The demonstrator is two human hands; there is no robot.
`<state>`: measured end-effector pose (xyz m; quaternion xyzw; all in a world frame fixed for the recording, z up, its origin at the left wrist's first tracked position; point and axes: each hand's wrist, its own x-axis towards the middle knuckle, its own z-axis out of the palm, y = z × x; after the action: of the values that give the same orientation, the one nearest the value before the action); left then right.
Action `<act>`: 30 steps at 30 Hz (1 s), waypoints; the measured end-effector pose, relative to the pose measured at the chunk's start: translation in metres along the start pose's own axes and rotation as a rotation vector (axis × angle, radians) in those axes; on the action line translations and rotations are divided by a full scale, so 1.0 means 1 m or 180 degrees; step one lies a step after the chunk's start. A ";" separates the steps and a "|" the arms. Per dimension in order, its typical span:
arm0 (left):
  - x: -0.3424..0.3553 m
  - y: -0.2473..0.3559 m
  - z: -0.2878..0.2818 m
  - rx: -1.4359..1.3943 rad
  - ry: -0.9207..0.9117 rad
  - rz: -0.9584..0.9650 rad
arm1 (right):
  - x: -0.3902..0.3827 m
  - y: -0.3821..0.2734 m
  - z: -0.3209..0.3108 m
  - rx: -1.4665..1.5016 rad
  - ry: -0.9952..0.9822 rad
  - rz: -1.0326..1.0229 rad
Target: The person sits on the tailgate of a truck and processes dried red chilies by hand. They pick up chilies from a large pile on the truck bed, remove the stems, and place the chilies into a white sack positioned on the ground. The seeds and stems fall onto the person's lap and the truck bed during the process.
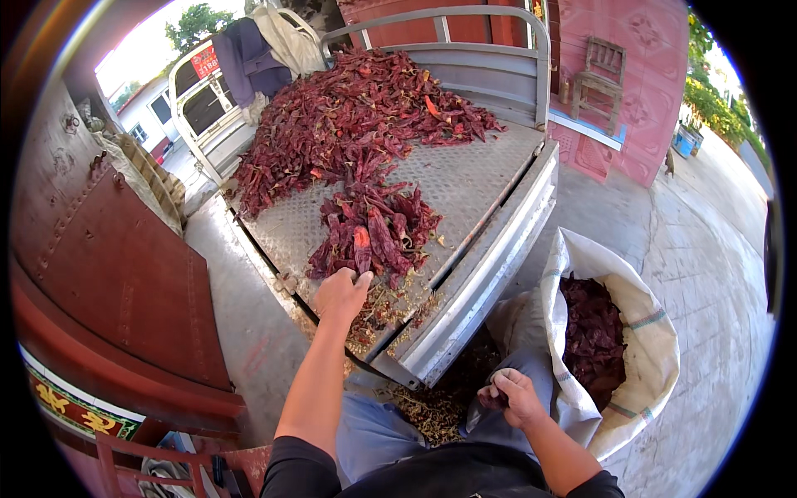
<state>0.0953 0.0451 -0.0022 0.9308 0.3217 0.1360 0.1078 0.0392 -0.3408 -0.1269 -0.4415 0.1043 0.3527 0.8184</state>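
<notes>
My left hand [342, 295] reaches to the near edge of the truck bed. Its thumb and fingers are pinched at the lower end of a brighter red dried chili pepper [362, 247]. That pepper lies against a small heap of dark red dried chilies [407, 224], split off from the big pile [332, 116] behind. Above my right thigh, my right hand [516, 397] is closed, with dark red dried chilies [491, 399] partly showing under its fingers. A white woven sack [652, 332] stands open to the right of it, with dark chilies [591, 340] inside.
The metal truck bed [481, 162] has a raised side rail and a lowered near edge. Stems and seeds [374, 311] litter its corner; more debris [432, 411] lies between my legs. A red metal door [124, 282] stands left, a wooden chair [599, 83] far right.
</notes>
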 end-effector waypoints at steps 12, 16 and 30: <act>-0.099 0.002 -0.005 -0.1977 -0.0095 0.0696 | 0.053 -0.043 0.090 -0.0925 -0.0326 -0.0747; -0.142 0.011 0.008 -0.2169 -0.0382 0.1310 | 0.055 -0.067 0.152 -0.1169 -0.0643 -0.0868; -0.125 0.006 -0.030 -0.2975 -0.0368 0.1797 | 0.036 -0.084 0.168 -0.4331 -0.1187 -0.3335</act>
<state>-0.0052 -0.0344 0.0045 0.8399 -0.0416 0.2367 0.4866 0.0980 -0.2200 0.0087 -0.7598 -0.4801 -0.0162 0.4381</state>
